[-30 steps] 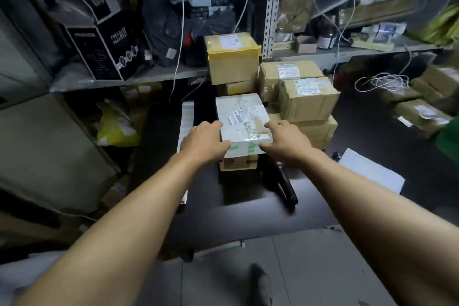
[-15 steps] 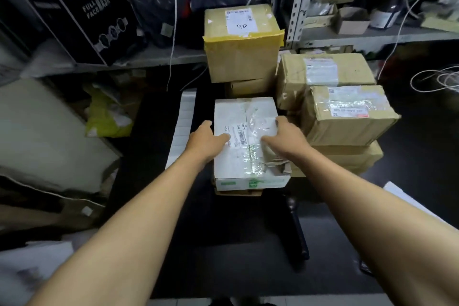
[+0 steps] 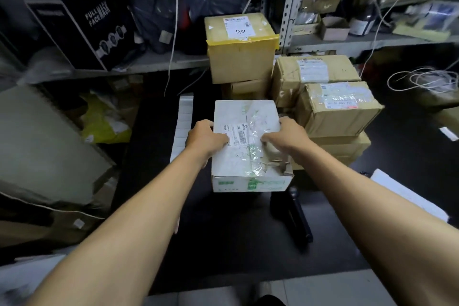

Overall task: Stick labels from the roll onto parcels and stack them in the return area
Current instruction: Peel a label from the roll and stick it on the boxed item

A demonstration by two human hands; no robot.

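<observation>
While you look down from the head camera, a dark table (image 3: 139,206) fills the middle of the view, with metal shelving (image 3: 289,7) behind it. Close behind the white parcel (image 3: 246,146) stands a yellow-taped box (image 3: 239,49) bearing a white label, set on a smaller brown box (image 3: 244,88). To the right, just beside the white parcel, brown parcels (image 3: 332,107) are stacked in layers, their tops covered with labels and clear tape. A strip of blank white labels (image 3: 183,119) runs along the table to the left of the parcel, partly hidden under your left forearm. A black handheld device (image 3: 299,216) lies on the table right below the parcel's near right corner; you cannot tell what it is. On the left shelf a black box printed "FULL FACE MASK" (image 3: 82,20) leans, and coiled white cable (image 3: 422,79) lies at far right.

The white parcel sits on the table between your hands, its top showing a barcode label and crinkled clear tape, the near right corner torn. Your left hand (image 3: 205,139) grips its left edge, thumb lying on the label, fingers curled down the side. Your right hand (image 3: 285,135) holds the right edge, thumb pressing on the taped top, fingers wrapped over the side.
</observation>
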